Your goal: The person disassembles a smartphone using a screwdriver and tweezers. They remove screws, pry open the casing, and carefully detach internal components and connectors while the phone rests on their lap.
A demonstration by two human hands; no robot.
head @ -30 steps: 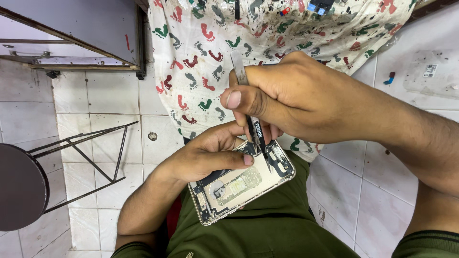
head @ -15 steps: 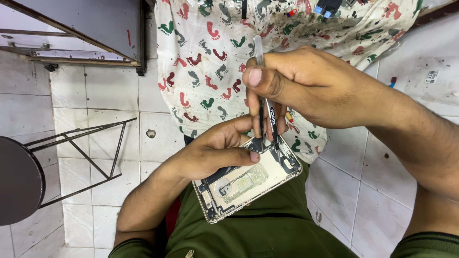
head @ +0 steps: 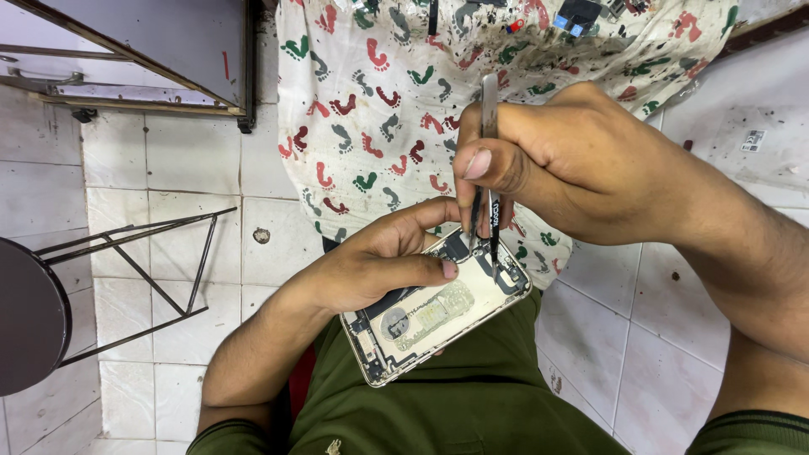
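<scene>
Gripping an opened phone (head: 438,316) with its back cover off, the left hand (head: 379,261) sat at centre frame, thumb pressed across the phone's upper edge and fingers curled underneath. Phone lay tilted, lower left to upper right, over the olive-green lap (head: 472,404) at bottom centre; its inner parts, a round coil and small metal plates, faced up. The right hand (head: 581,160), coming in from the right edge, pinched metal tweezers (head: 489,168) between thumb and forefinger, fingers closed tight on the shaft. Tweezers stood nearly upright, tips down at the phone's upper right corner, touching or just above the parts there; exact contact was too small to tell. Behind the hands, upper centre, hung a white cloth (head: 379,101) printed with red, green and grey footprints. A dark round stool (head: 34,320) with thin metal legs sat at left on the white tiled floor (head: 168,219).
</scene>
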